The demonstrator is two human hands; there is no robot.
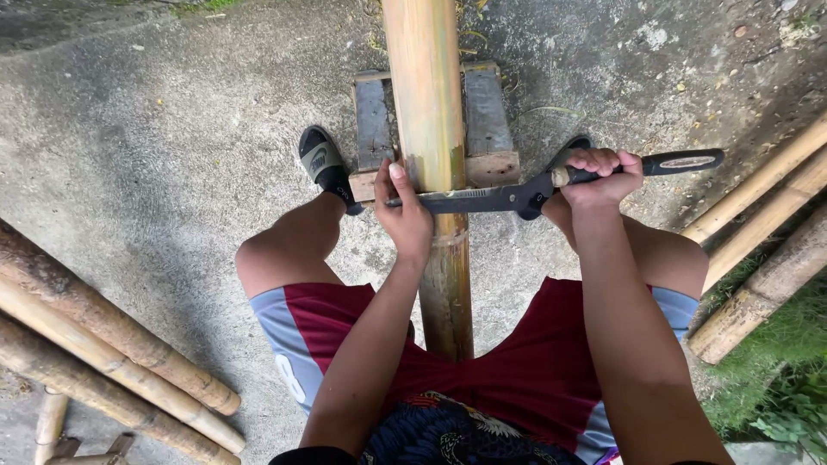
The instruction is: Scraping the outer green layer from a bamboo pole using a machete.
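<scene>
Head view looks straight down on a seated person with a long bamboo pole (428, 103) running away from the body between the knees, its long axis pointing toward the top of the frame. The pole rests across a small wooden stand (487, 112) on the concrete floor (172, 155). A large knife (482, 199) lies crosswise on the pole, at right angles to its length, just past a node ring and at the near edge of the stand. The right hand (603, 176) is clenched around the knife's black handle, out to the right of the pole. The left hand (403, 215) sits against the pole's left side, fingers on the blade's tip end and thumb raised; it is the nearer one to the pole. Both feet flank the stand, a sandal (323, 159) showing on the left. Open floor lies beyond the stand and to its left. More bamboo poles (103, 344) lie at the lower left corner, and another stack (767, 224) along the right edge beside grass, narrowing the room there.
</scene>
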